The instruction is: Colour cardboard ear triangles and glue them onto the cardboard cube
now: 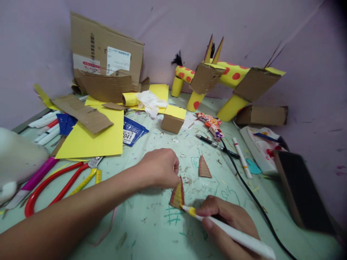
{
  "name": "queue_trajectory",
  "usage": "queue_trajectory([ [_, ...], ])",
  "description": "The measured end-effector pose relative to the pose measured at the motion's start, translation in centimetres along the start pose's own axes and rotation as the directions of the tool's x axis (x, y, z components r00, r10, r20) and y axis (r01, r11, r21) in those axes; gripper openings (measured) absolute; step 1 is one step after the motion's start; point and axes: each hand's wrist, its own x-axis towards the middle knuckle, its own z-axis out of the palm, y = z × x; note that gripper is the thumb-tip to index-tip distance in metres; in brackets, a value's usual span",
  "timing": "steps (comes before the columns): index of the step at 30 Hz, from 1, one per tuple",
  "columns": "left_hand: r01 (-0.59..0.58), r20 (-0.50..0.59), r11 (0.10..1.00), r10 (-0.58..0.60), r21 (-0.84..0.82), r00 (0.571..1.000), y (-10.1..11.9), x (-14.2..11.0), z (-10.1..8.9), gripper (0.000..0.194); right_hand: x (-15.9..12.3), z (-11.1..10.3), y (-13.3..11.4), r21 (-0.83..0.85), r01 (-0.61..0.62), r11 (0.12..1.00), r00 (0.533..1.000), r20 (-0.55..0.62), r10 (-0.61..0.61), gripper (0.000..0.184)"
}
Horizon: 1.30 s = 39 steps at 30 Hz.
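Evidently, the right hand (pixel 235 216) closes round a yellow-tipped marker (pixel 230 230); at ten o'clock, the left hand (pixel 160 167) pinches a cardboard triangle (pixel 177 196).

So it's just the one cam here, worn on the person's head and aimed forward and down, so you're basically looking over their own arms, with the left forearm coming in from the lower left and the right hand (pixel 230 224) from the bottom edge. It sits pretty close above the near part of the table (pixel 151 231), with that hand up close and the left hand (pixel 159 168) around mid-frame. It's angled shallow enough to run across the tabletop to the purplish wall (pixel 168 21) filling the top, and it looks pretty wide, with stuff near the sides kinda stretched.
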Motion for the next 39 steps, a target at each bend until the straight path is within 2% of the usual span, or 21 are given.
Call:
queue_trajectory([
  [8, -0.006, 0.001, 1.0, 0.006, 0.0, 1.0, 0.02, 0.01, -0.03, 0.009, 0.13, 0.07, -0.14, -0.005, -0.029, 1.0, 0.999, 0.028, 0.03, 0.019],
  [13, -0.005, 0.01, 1.0, 0.005, 0.001, 1.0, 0.01, -0.05, -0.09, 0.008, 0.08, 0.14, 0.09, 0.007, -0.067, 0.998, 0.998, -0.008, 0.067, 0.021],
  [18, -0.002, 0.014, 1.0, 0.002, 0.004, 1.0, -0.02, -0.12, -0.1, 0.008, 0.09, 0.27, 0.26, 0.006, -0.042, 0.999, 0.998, 0.053, 0.041, 0.02],
  [22, -0.004, 0.013, 1.0, 0.004, 0.003, 1.0, -0.02, -0.08, -0.06, 0.008, 0.07, 0.47, 0.06, 0.035, -0.096, 0.995, 0.995, -0.037, 0.097, 0.023],
  [24, -0.006, 0.013, 1.0, 0.006, -0.001, 1.0, 0.0, -0.07, -0.07, 0.008, 0.08, 0.51, -0.03, 0.033, -0.112, 0.993, 0.993, -0.043, 0.114, 0.023],
  [29, -0.013, 0.014, 1.0, 0.013, -0.008, 1.0, 0.05, -0.08, -0.19, 0.009, 0.05, 0.24, -0.06, -0.017, -0.024, 1.0, 0.998, 0.058, 0.025, 0.021],
  [33, -0.018, 0.014, 1.0, 0.018, -0.005, 1.0, 0.02, -0.12, -0.23, 0.008, -0.09, 0.19, 0.07, -0.037, 0.022, 0.999, 0.999, 0.034, -0.02, 0.018],
  [39, -0.017, 0.017, 1.0, 0.017, -0.006, 1.0, -0.01, -0.19, -0.18, 0.008, 0.01, 0.23, 0.0, -0.059, 0.032, 0.998, 0.998, 0.063, -0.028, 0.022],
])
